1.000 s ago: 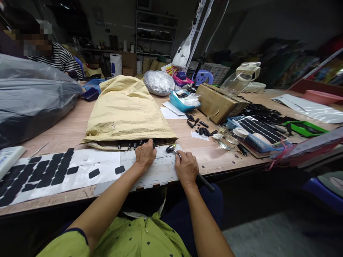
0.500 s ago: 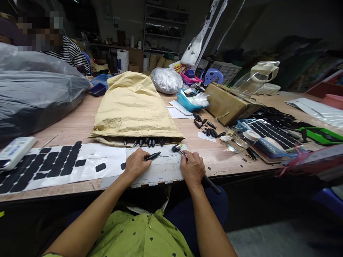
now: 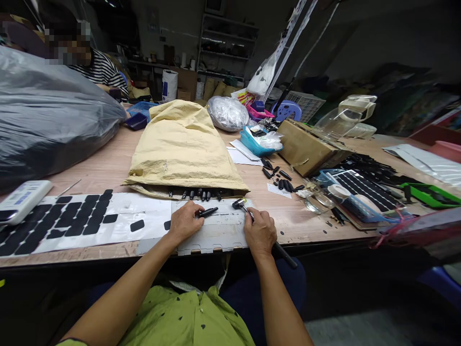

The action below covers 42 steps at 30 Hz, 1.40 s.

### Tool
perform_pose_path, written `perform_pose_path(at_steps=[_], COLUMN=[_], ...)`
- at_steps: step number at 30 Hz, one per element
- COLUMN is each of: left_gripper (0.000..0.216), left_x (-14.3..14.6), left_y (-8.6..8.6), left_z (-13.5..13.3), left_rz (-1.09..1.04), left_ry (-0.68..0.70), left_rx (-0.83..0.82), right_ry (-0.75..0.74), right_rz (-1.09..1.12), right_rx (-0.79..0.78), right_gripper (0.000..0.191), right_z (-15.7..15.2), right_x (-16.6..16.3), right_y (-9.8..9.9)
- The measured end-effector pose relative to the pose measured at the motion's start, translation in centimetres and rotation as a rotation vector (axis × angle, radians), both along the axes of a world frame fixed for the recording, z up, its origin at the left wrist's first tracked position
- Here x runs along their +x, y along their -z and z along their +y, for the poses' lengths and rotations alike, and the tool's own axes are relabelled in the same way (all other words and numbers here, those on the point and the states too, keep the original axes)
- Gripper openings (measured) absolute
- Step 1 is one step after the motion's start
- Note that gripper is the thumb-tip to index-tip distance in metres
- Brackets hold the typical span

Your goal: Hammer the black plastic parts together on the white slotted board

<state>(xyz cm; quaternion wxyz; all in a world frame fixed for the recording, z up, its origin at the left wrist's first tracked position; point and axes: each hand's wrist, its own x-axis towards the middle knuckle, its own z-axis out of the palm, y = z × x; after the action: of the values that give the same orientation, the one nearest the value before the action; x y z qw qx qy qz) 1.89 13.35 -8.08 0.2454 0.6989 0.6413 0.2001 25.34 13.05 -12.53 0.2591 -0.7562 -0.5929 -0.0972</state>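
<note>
My right hand [image 3: 260, 231] is wrapped round a small hammer [image 3: 239, 204]; its head points left over the board and its dark handle sticks out below the hand past the table edge. Between the fingers of my left hand [image 3: 185, 221] is a black pen-like piece [image 3: 209, 211], lying nearly level with its tip toward the hammer head. Both hands rest over a grey-white board [image 3: 212, 235] at the table's front edge. Just behind it, several similar black pieces [image 3: 200, 194] peep out of the mouth of a yellow sack [image 3: 187, 154].
To the left lie a sheet of black stickers [image 3: 86, 216], a white device [image 3: 27, 202] and a big grey plastic bag [image 3: 54, 125]. On the right are loose black pieces [image 3: 284, 184], a cardboard box [image 3: 309, 146] and a blue basket [image 3: 363, 206]. A person in a striped sleeve [image 3: 108, 72] sits across.
The view has shifted slightly, so the scene sits a little further right. Both hands keep their holds on the hammer and the black piece, with hardly any movement.
</note>
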Motion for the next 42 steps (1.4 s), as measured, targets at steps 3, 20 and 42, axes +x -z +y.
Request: perform_pose_path(at_steps=[3,20,42], left_gripper=[0.029,0.019,0.018], left_x=[0.2,1.5,2.4], left_y=[-0.1,0.0,-0.3], left_z=[-0.2,-0.5,-0.4], left_rz=[0.011,-0.007,-0.064], left_ry=[-0.003,-0.04,-0.123], left_rx=[0.011,-0.007,-0.088], right_ry=[0.004,-0.006,-0.58], right_rz=[0.002,0.092,0.346], right_rx=[-0.003,-0.049,0.06], right_gripper=[0.02,0.026,0.035], right_z=[0.0,0.1,-5.3], right_x=[0.0,0.2,-5.1], right_y=[0.0,-0.5,-3.0])
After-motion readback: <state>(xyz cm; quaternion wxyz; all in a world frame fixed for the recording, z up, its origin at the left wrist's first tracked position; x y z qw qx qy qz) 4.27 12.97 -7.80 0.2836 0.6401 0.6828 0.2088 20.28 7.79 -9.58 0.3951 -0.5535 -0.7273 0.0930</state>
